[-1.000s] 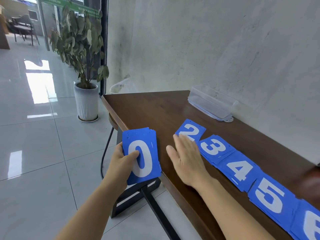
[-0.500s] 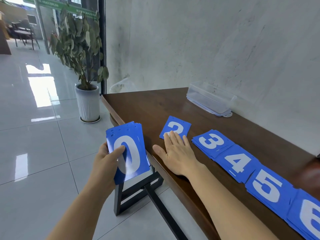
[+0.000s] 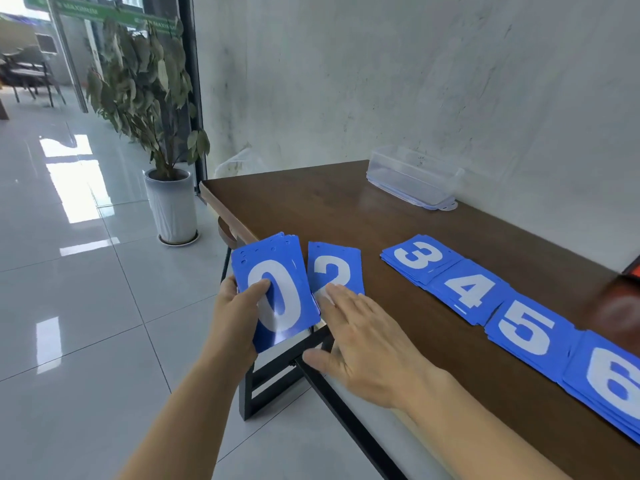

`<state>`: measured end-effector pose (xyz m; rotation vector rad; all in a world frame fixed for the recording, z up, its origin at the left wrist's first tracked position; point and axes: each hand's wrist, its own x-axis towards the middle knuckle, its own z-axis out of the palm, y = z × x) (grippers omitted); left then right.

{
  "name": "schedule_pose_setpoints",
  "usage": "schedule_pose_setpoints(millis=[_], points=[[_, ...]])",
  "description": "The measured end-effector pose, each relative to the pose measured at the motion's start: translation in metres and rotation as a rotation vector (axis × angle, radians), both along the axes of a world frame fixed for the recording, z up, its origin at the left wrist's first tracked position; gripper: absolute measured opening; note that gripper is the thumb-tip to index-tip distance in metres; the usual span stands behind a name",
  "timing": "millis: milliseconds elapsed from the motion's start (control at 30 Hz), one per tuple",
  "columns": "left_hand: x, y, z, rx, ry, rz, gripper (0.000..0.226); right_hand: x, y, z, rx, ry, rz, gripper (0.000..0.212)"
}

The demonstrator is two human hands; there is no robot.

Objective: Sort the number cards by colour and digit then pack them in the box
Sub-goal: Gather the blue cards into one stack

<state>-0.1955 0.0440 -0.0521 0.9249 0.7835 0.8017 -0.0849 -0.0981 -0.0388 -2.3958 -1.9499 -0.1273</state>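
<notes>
My left hand (image 3: pixel 235 317) grips a stack of blue cards with a white 0 on top (image 3: pixel 277 289), held just off the table's front left edge. My right hand (image 3: pixel 363 344) lies flat with straight fingers on a pile of blue 2 cards (image 3: pixel 337 263) at the table's front edge. Further right, blue piles showing 3 (image 3: pixel 419 256), 4 (image 3: pixel 467 292), 5 (image 3: pixel 526 330) and 6 (image 3: pixel 613 382) lie in an overlapping row. A clear plastic box (image 3: pixel 412 178) rests at the back against the wall.
The dark wooden table (image 3: pixel 311 209) runs along a grey wall. A potted plant (image 3: pixel 166 188) stands on the tiled floor to the left. The table's black metal leg frame (image 3: pixel 277 375) shows below my hands. Something red and black (image 3: pixel 633 268) sits at the right edge.
My right hand has slid the 2 pile leftward and toward the table's front edge, away from the 3 pile. The left hand's 0 stack now sits right beside it.
</notes>
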Motion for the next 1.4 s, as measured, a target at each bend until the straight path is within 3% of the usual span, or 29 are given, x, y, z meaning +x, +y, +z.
schedule_pose_setpoints(millis=[100, 233, 433, 500, 600, 633, 700, 767, 867, 1200, 1333, 1400], points=[[0.009, 0.0, -0.001, 0.021, 0.028, -0.057, 0.016, -0.001, -0.011, 0.007, 0.126, 0.279, -0.081, 0.06], [0.023, -0.001, -0.002, 0.037, 0.101, -0.103, 0.027, 0.011, -0.006, 0.011, 0.201, 0.566, -0.404, 0.072], [0.032, -0.011, 0.002, 0.032, 0.12, -0.208, 0.022, -0.02, 0.016, 0.01, 0.207, 0.576, -0.332, 0.085], [0.031, -0.011, 0.003, 0.047, 0.134, -0.217, 0.023, -0.021, 0.016, 0.008, 0.202, 0.575, -0.317, 0.082], [0.029, -0.006, 0.0, 0.068, 0.138, -0.233, 0.027, -0.007, 0.012, 0.017, 0.257, 0.778, -0.37, 0.066], [0.029, -0.005, 0.0, 0.07, 0.139, -0.237, 0.029, 0.004, 0.011, 0.02, 0.282, 0.752, -0.407, 0.062], [0.028, -0.003, -0.001, 0.065, 0.136, -0.24, 0.031, 0.034, 0.015, 0.022, 0.268, 0.505, -0.542, 0.058], [0.027, -0.003, -0.002, 0.055, 0.126, -0.243, 0.031, 0.061, 0.022, 0.02, 0.133, 0.286, -0.685, 0.065], [0.024, -0.001, -0.004, 0.024, 0.102, -0.238, 0.035, 0.084, 0.032, 0.012, -0.023, 0.186, -0.773, 0.076], [0.015, 0.011, -0.004, -0.006, 0.041, -0.185, 0.037, 0.05, 0.023, 0.006, -0.083, 0.161, -0.436, 0.075], [0.015, 0.012, -0.003, 0.002, 0.024, -0.173, 0.038, 0.013, 0.005, 0.005, -0.041, 0.119, -0.3, 0.088], [0.015, 0.01, -0.003, -0.003, 0.011, -0.174, 0.038, 0.0, -0.008, 0.003, 0.004, 0.119, -0.246, 0.08]])
